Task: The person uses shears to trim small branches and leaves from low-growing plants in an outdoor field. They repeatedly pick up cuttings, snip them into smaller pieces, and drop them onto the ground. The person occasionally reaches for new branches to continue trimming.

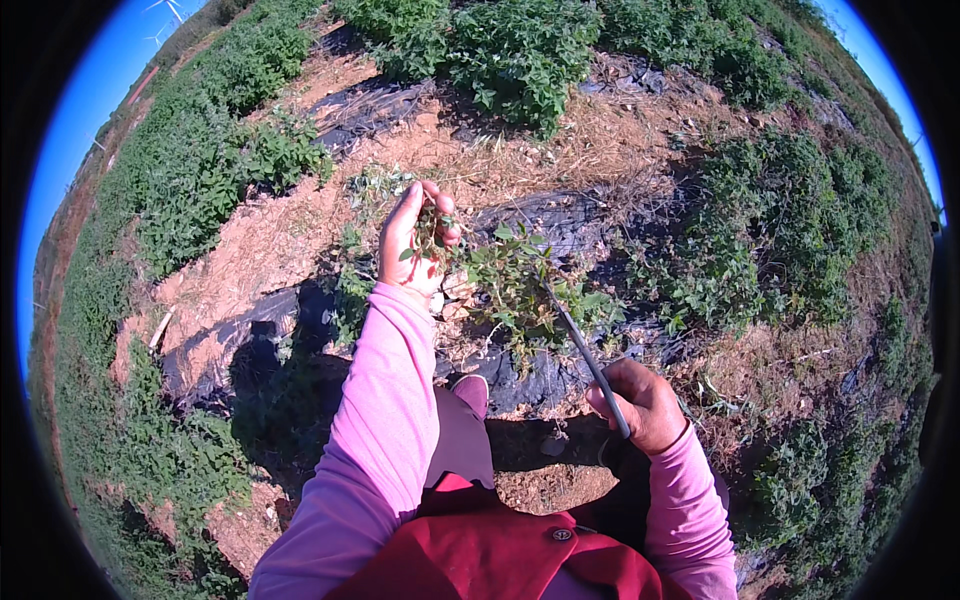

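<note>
My left hand (401, 251), palm turned up and fingers curled, grips a small bunch of leafy plant stems (429, 236). To its right, a low leafy plant (510, 274) with some yellowed foliage grows beside black plastic mulch film (517, 382). My right hand (649, 405) is closed around a slim, dark-handled tool (581, 341). The tool slants up and left, and its far end reaches the plant's leaves. Foliage hides that end, so I cannot tell what kind of head or blade it has.
Bushy green plants (517, 56) stand in rows ahead, with more plants (757, 225) on the right and others (195, 180) on the left. Dry soil (232, 247) and straw (600, 161) lie between. My shoe (472, 393) rests near the film. A pale stick (160, 328) lies left.
</note>
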Motion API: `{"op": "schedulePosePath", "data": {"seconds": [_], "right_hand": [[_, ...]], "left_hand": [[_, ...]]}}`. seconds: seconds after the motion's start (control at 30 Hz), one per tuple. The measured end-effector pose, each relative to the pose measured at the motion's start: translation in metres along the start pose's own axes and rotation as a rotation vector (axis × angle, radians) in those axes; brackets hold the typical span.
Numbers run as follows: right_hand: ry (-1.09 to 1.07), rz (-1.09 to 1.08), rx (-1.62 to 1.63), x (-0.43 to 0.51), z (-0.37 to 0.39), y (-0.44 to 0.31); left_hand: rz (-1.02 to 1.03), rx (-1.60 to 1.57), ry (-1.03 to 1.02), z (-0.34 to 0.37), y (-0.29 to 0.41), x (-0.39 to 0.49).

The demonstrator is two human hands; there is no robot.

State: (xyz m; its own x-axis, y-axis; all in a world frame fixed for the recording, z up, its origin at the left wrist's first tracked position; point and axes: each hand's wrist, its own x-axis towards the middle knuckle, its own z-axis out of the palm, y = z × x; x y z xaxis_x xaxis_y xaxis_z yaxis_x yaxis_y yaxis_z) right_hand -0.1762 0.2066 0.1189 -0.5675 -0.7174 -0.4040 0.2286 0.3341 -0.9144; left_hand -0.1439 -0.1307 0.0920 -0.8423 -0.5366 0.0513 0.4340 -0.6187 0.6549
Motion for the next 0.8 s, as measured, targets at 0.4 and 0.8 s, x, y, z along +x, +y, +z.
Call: {"op": "schedulePosePath", "data": {"seconds": [0.4,0.8], "right_hand": [[0.092,-0.202,-0.045,0.000,0.001,0.002],[0.148,-0.261,-0.614,-0.006,-0.004,-0.003]], "left_hand": [[0.047,-0.046,0.032,-0.003,0.009,-0.001],[0.010,-0.079,0.006,-0.006,0.008,0.002]]}}
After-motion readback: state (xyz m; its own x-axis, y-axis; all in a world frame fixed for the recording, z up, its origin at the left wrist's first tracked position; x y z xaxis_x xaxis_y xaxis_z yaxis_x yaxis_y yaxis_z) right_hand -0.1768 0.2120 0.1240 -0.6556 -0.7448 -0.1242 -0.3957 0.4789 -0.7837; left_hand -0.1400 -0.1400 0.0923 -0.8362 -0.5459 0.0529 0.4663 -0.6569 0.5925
